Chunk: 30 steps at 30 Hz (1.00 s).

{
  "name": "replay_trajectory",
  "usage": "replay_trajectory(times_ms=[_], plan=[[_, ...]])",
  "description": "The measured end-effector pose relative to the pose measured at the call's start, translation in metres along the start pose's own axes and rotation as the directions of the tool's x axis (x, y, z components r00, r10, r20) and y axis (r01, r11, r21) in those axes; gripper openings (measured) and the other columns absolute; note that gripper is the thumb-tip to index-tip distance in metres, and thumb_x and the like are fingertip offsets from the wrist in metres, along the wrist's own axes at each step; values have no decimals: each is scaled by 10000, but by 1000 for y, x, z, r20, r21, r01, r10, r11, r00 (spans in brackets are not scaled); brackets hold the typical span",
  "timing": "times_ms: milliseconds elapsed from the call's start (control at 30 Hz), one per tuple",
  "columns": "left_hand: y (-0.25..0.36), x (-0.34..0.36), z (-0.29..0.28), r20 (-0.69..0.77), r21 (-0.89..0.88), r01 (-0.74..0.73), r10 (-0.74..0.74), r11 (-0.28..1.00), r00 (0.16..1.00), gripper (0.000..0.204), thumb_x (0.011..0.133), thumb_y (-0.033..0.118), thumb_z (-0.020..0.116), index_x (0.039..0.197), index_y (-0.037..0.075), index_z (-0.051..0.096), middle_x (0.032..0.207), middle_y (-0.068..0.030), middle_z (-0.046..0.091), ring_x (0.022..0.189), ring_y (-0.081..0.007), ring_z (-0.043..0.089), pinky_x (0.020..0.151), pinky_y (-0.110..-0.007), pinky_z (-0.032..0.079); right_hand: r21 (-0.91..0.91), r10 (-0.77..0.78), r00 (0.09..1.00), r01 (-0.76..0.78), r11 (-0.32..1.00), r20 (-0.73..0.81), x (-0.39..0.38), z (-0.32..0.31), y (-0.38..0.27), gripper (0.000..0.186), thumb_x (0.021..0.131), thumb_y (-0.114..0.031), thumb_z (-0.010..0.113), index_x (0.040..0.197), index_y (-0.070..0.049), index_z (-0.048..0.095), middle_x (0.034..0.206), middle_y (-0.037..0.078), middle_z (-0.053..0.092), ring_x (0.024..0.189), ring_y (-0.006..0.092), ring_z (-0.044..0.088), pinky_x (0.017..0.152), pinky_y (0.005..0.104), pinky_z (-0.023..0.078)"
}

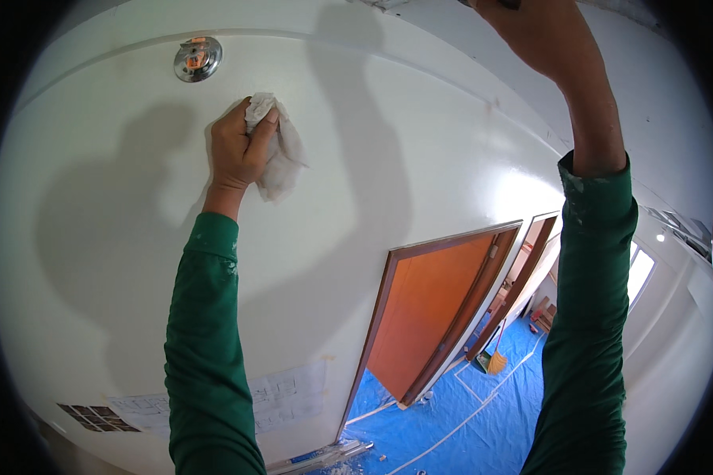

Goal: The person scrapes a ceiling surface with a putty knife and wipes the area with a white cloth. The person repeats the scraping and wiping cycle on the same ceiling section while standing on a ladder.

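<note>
My left hand (234,154) grips a crumpled, whitish cloth (281,162) between thumb and fingers and holds it at the white wall (309,237). The cloth's loose end hangs down beside the wrist. Just above this hand, a round chrome fitting (192,67) is set in the wall. My right hand (535,36) is raised high at the upper right, near the ceiling (650,87). The top edge cuts off its fingers, which look curled around something dark that I cannot make out. Both green sleeves carry whitish smears at the cuffs.
An orange-brown door (428,301) in a dark frame stands lower right, with another doorway (523,269) beyond. Blue sheeting (467,427) covers the floor; a broom (497,360) is there. Paper drawings (293,392) are taped low on the wall, near long strips (325,457).
</note>
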<state>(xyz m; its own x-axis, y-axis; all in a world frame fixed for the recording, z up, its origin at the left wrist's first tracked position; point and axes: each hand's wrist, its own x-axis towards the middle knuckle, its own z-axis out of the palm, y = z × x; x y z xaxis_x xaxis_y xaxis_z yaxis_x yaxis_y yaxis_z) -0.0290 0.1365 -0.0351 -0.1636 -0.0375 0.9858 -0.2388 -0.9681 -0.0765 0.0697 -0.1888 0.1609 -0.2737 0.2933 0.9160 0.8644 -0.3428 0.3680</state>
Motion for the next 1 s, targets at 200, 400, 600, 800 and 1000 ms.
replay_trajectory(times_ms=[200, 400, 600, 800, 1000], plan=[[0, -1, 0, 25, -8, 10, -10, 1000, 1000, 251, 986, 241, 675, 908, 4, 705, 745, -133, 688, 648, -270, 671, 625, -363, 524, -81, 76, 994, -70, 994, 76, 1, 21, -16, 218, 924, -111, 668, 1023, -1, 828, 873, 158, 806, 646, 297, 706, 653, 420, 574], [-1, 0, 0, 17, 14, -3, 3, 1000, 1000, 246, 985, 233, 674, 906, 2, 706, 742, -136, 688, 640, -265, 669, 615, -360, 522, -55, 195, 977, -191, 980, 85, -15, -23, -20, 203, 940, -103, 698, 1068, -12, 826, 946, 150, 816, 659, 216, 681, 622, 361, 545], [0, -1, 1, 25, 6, 9, -9, 1000, 1000, 253, 989, 240, 675, 900, 5, 700, 743, -137, 685, 643, -271, 667, 618, -363, 518, -53, 166, 979, -161, 986, 115, -28, -62, -31, 204, 934, -115, 711, 1069, -14, 826, 954, 150, 816, 701, 201, 697, 648, 337, 557], [0, 0, 0, 47, 11, 12, -13, 1000, 999, 249, 993, 235, 667, 898, 8, 695, 755, -135, 679, 650, -272, 659, 623, -360, 513, -86, 85, 996, -88, 992, -42, -18, -43, -29, 213, 912, -129, 696, 1032, -21, 835, 951, 165, 813, 819, 299, 759, 752, 406, 600], [0, -1, 2, 57, -21, 30, -29, 999, 998, 231, 994, 219, 656, 907, 9, 695, 765, -119, 679, 662, -246, 649, 636, -348, 510, -96, 212, 974, -204, 974, 81, -5, -27, -2, 219, 895, -111, 674, 1018, -41, 841, 972, 179, 808, 830, 328, 759, 781, 409, 602]])
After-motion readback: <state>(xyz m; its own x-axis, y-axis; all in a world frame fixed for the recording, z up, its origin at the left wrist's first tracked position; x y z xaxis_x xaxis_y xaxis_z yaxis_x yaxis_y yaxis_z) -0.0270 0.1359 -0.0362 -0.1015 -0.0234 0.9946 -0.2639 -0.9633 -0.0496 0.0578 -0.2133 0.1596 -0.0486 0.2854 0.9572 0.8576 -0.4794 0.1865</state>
